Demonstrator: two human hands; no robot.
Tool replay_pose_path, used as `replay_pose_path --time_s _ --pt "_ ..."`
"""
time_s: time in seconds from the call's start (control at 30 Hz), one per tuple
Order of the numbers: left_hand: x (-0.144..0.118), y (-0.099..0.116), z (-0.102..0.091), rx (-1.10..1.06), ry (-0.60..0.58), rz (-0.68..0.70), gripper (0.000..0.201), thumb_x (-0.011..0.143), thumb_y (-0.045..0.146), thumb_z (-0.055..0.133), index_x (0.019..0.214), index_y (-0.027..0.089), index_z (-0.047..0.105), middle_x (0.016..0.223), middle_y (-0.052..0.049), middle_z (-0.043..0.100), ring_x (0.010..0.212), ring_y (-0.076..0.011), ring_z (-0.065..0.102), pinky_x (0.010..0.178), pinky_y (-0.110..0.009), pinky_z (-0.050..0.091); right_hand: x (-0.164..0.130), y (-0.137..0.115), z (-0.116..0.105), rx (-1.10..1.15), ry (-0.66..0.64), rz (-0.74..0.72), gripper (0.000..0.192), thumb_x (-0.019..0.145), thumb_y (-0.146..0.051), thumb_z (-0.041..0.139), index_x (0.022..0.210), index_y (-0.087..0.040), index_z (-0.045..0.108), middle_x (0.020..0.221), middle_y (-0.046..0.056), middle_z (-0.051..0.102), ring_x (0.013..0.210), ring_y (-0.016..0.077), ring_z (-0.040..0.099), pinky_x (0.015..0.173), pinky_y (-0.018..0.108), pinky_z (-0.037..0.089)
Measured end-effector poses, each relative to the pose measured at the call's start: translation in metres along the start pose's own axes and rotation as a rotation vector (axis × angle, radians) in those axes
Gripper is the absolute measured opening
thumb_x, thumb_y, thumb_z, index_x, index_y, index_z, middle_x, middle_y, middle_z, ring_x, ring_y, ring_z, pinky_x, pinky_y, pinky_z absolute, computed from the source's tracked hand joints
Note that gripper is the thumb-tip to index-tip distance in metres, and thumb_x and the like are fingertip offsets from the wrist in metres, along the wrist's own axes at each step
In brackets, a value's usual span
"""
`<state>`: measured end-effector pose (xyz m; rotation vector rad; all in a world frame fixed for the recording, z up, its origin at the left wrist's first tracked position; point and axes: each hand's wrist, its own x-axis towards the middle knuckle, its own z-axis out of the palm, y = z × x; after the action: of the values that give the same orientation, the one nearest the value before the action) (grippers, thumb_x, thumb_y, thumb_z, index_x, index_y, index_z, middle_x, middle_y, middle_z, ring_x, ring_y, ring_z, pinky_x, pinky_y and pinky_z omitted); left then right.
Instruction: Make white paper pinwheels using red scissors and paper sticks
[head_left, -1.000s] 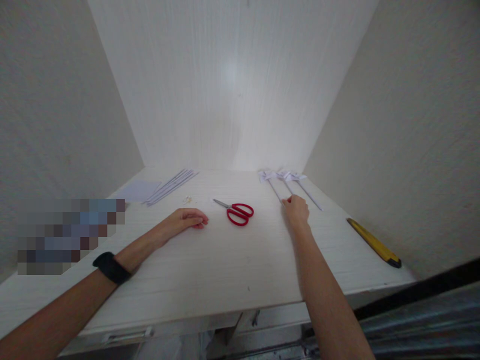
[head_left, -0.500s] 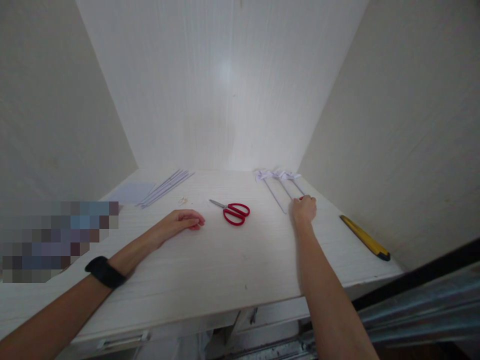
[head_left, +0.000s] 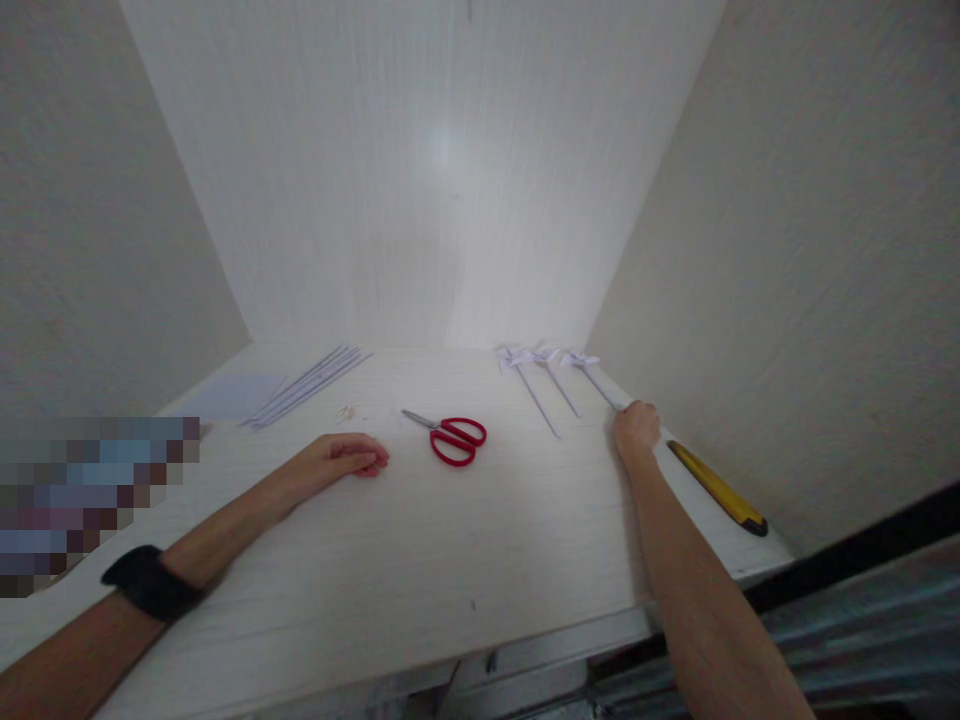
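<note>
White wood-grained tabletop [head_left: 420,560], pale sheet [head_left: 225,397] near loose thin sticks [head_left: 304,390] left, small scraps [head_left: 346,412], red-handled scissors [head_left: 453,437] mid-table, three paper-headed sticks [head_left: 545,357] back right, yellow-and-black tool [head_left: 714,484] right.

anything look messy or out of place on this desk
Mostly the small pale scraps beyond the left hand: they lie scattered on the desk, whereas the three paper-topped sticks lie in a row. Nothing looks clearly damaged, though the pixelated patch at left hides what is there.
</note>
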<state>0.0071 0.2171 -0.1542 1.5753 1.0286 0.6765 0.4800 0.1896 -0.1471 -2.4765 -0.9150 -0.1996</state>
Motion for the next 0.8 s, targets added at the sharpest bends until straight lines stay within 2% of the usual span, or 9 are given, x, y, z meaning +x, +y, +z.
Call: replay_pose_path --time_s 0.13,0.3,0.37,0.47,0.57,0.63,0.8 --pt "-0.001 0.0 0.001 0.031 0.019 -0.007 0.028 0.066 0.044 0.074 0.082 0.02 0.074 0.086 -0.005 0.074 0.083 -0.0207 0.067 0.085 -0.034 0.053 0.006 0.004 0.001 -0.012 0.013 -0.021 0.038 0.091 -0.012 0.038 0.116 0.003 0.062 0.118 0.031 0.059 0.112 0.0368 0.06 0.09 0.044 0.049" --pt "-0.002 0.0 0.001 0.027 0.028 -0.015 0.027 0.066 0.043 0.074 0.082 0.022 0.075 0.086 -0.004 0.074 0.082 -0.0199 0.067 0.084 -0.032 0.053 0.005 -0.001 -0.005 -0.028 0.033 -0.06 0.041 0.09 -0.018 0.045 0.125 0.003 0.054 0.127 0.03 0.052 0.114 0.036 0.058 0.091 0.041 0.048" --pt "-0.002 0.0 0.0 0.015 0.021 -0.023 0.026 0.065 0.043 0.075 0.081 0.022 0.075 0.085 -0.003 0.074 0.081 -0.019 0.066 0.083 -0.031 0.052 0.005 -0.01 -0.007 -0.025 0.01 -0.112 0.038 0.093 -0.023 0.045 0.12 -0.001 0.059 0.126 0.027 0.055 0.113 0.0326 0.059 0.091 0.038 0.046" --pt "-0.003 0.0 0.001 0.012 0.035 -0.018 0.025 0.067 0.043 0.074 0.081 0.022 0.075 0.086 -0.004 0.074 0.082 -0.0192 0.066 0.084 -0.031 0.052 0.006 -0.03 -0.004 -0.009 -0.089 -0.208 0.034 0.093 -0.034 0.048 0.102 -0.007 0.068 0.109 0.02 0.067 0.106 0.0263 0.063 0.088 0.032 0.046" --pt "-0.003 0.001 0.0 0.026 0.048 -0.012 0.025 0.068 0.044 0.073 0.081 0.022 0.075 0.086 -0.004 0.074 0.083 -0.0199 0.065 0.085 -0.032 0.052 0.001 -0.048 0.005 0.007 -0.164 -0.256 0.034 0.089 -0.04 0.056 0.101 -0.011 0.069 0.103 0.015 0.071 0.101 0.0235 0.065 0.084 0.028 0.046" --pt "-0.002 0.001 0.0 0.034 0.025 -0.007 0.025 0.066 0.043 0.074 0.081 0.022 0.075 0.085 -0.004 0.074 0.081 -0.0197 0.065 0.083 -0.032 0.052 -0.005 -0.055 0.01 0.005 -0.19 -0.26 0.029 0.086 -0.035 0.06 0.099 -0.011 0.07 0.103 0.015 0.071 0.1 0.0231 0.065 0.082 0.027 0.047" --pt "-0.001 0.0 0.002 0.002 0.009 0.024 0.023 0.07 0.04 0.072 0.082 0.021 0.074 0.082 -0.003 0.073 0.077 -0.0174 0.065 0.079 -0.029 0.052 -0.013 -0.053 0.013 -0.018 -0.175 -0.226 0.026 0.088 -0.02 0.051 0.102 -0.008 0.068 0.109 0.019 0.069 0.104 0.0264 0.065 0.083 0.03 0.047"
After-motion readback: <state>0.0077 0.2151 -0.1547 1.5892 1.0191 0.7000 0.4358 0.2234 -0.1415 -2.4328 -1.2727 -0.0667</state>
